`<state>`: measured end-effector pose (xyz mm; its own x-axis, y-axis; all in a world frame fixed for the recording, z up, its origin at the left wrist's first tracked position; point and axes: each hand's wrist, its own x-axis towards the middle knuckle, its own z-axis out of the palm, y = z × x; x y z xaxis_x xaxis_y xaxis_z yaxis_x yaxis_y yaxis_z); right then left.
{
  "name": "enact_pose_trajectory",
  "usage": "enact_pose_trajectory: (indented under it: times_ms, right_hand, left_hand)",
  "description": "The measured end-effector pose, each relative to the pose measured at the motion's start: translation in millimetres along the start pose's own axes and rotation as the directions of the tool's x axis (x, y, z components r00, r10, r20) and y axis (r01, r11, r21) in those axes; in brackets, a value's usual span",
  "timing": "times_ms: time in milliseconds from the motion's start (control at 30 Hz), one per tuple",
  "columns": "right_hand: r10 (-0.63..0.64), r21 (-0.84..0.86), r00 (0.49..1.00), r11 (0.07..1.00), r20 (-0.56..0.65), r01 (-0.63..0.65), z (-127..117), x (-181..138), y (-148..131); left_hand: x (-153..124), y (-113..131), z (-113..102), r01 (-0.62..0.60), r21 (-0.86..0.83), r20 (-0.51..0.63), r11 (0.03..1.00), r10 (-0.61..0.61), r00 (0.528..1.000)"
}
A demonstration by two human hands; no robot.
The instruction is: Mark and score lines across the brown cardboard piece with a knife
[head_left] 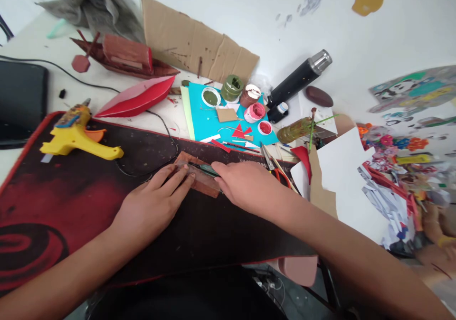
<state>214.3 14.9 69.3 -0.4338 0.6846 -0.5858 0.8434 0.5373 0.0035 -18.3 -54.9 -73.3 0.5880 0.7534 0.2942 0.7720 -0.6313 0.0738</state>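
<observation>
My left hand (153, 203) lies with its fingers stretched out flat, pressing down on a reddish-brown painted cardboard piece (206, 185). The piece rests on a black and red desk mat (213, 234). In my right hand (242, 182) is a slim dark green craft knife (208, 169), held with closed fingers. Its tip points left and touches or nearly touches the brown piece beside my left fingertips. The fingers partly cover the contact spot, so I cannot tell whether the blade cuts in.
A yellow glue gun (81, 139) lies at the left. Behind are a brown model boat (124, 56), a red paper boat hull (138, 97), and paint pots on blue paper (199, 130). Scissors (267, 156), a black flask (292, 82) and white paper (349, 177) are on the right.
</observation>
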Motion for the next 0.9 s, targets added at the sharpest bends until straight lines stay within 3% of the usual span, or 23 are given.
enact_pose_trajectory:
  times_ms: [333,900]
  right_hand:
    - [-0.006,-0.034,1.000,0.999,0.000,0.006,1.6,-2.6,-0.3]
    - [0.008,-0.037,1.000,0.999,0.030,-0.007,2.0,-4.4,1.9]
  left_hand:
    - [3.9,3.2,-3.6,-0.021,0.026,-0.084,0.999,0.023,0.996]
    - [2.5,1.6,-3.2,-0.015,0.044,-0.066,0.999,0.018,0.998]
